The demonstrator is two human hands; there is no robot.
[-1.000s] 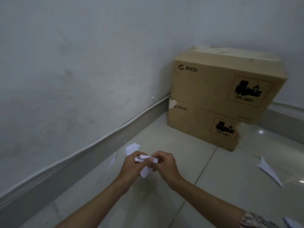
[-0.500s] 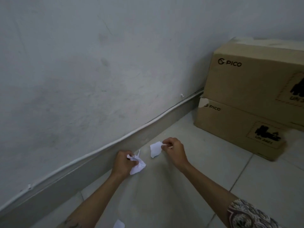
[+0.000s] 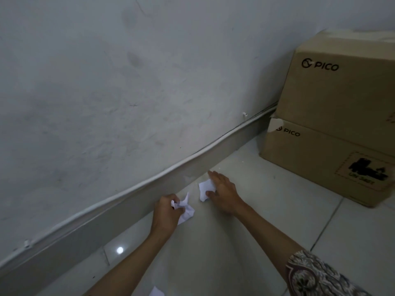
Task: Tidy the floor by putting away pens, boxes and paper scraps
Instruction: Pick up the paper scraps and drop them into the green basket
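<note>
The left hand [image 3: 167, 212] grips a crumpled bunch of scraps [image 3: 185, 209]. The right hand [image 3: 222, 194], which half a second ago was pinched beside the loose scrap [image 3: 204, 189] on the floor [image 3: 267, 221], now lies spread on it, near the baseboard [image 3: 128, 210]. I judge the pick-up comes next; another scrap [image 3: 157, 291] waits nearer.

Scuffed grey wall [image 3: 106, 92] meets glossy pale floor tiles [image 3: 352, 242] along a skirting board [image 3: 128, 212].

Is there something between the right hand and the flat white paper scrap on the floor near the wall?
Nothing visible. The right hand is already at the flat paper scrap, fingers straight over its right edge. The left hand grips the crumpled paper apart from it, to the left.
</note>
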